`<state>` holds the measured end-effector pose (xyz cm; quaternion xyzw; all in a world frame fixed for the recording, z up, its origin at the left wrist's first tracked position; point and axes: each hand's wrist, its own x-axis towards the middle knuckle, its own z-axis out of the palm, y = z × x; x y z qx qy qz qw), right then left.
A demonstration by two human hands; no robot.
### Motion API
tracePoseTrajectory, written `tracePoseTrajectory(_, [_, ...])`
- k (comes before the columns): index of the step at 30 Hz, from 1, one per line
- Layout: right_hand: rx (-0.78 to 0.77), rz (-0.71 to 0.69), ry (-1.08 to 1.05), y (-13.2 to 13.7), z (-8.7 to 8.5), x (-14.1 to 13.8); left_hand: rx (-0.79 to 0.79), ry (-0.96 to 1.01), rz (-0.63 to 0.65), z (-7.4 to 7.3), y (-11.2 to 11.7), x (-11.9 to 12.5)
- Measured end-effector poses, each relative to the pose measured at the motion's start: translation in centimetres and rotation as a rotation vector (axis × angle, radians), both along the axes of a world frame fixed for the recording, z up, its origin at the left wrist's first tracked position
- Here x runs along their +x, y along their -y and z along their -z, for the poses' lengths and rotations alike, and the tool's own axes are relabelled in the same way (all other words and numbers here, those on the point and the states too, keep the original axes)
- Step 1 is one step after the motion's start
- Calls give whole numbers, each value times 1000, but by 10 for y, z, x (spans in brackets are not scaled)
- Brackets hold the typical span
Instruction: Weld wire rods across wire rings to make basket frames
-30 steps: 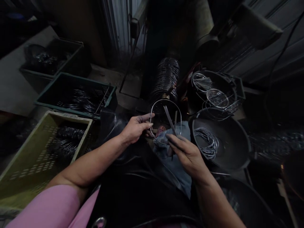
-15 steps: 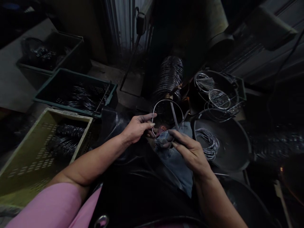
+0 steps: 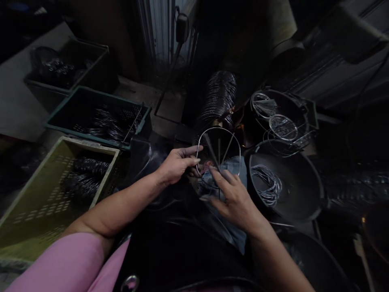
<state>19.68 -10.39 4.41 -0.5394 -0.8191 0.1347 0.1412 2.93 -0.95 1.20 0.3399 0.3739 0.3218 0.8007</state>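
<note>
My left hand (image 3: 176,164) pinches the left side of a thin wire ring (image 3: 219,130) held upright over my lap. My right hand (image 3: 232,198) is closed on a few short straight wire rods (image 3: 219,152) that fan upward across the inside of the ring. Under both hands lie a blue cloth (image 3: 226,190) and a black apron (image 3: 170,243) over my knees.
A dark round pan (image 3: 299,184) with loose wire rings sits right of my hands, another pan (image 3: 281,107) with wire pieces behind it. A stacked roll of dark rings (image 3: 217,99) stands ahead. On the left are a yellow-green crate (image 3: 36,202) and two dark green crates (image 3: 97,117) holding rings.
My right hand shifted slightly left and down, and the rods it holds have spread into a fan inside the ring. The left hand kept its grip on the ring.
</note>
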Motion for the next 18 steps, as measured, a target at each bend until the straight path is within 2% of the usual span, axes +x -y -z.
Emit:
tracePoseTrajectory(5, [49,25,101,-6,6,-7,-12,23,16,-8,3,3])
tracePoseTrajectory(13, [-121,73,107,-20,-2,-9,-41,60,33,-19,-1,10])
tracePoseTrajectory(18, [-57,107,130,-25,-5,-8,-43,72,31,-19,-8,16])
